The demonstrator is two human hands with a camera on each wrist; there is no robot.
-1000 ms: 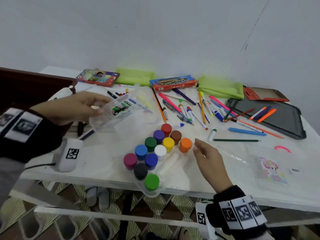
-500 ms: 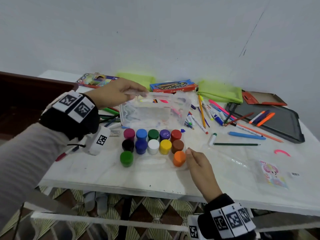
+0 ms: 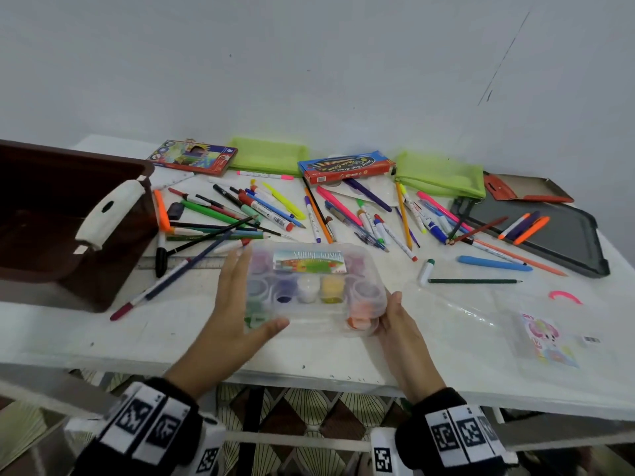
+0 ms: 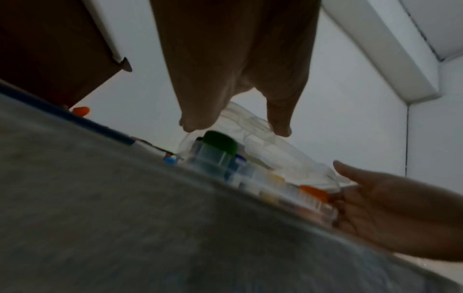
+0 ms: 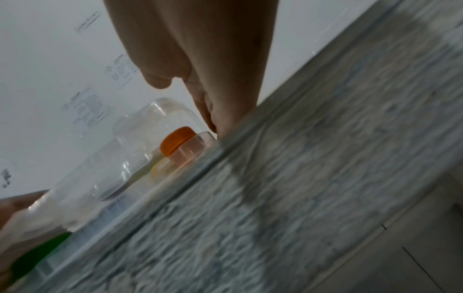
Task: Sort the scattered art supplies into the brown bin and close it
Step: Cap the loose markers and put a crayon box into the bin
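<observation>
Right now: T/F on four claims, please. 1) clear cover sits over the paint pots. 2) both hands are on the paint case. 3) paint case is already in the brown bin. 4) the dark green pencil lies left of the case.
1) The clear cover sits over the paint pots: true.
2) The left hand and right hand flank the paint case, touching its ends: true.
3) The paint case is in the brown bin: false; it rests on the white table, to the right of the bin.
4) The dark green pencil lies left of the case: false; it lies to its right.
</observation>
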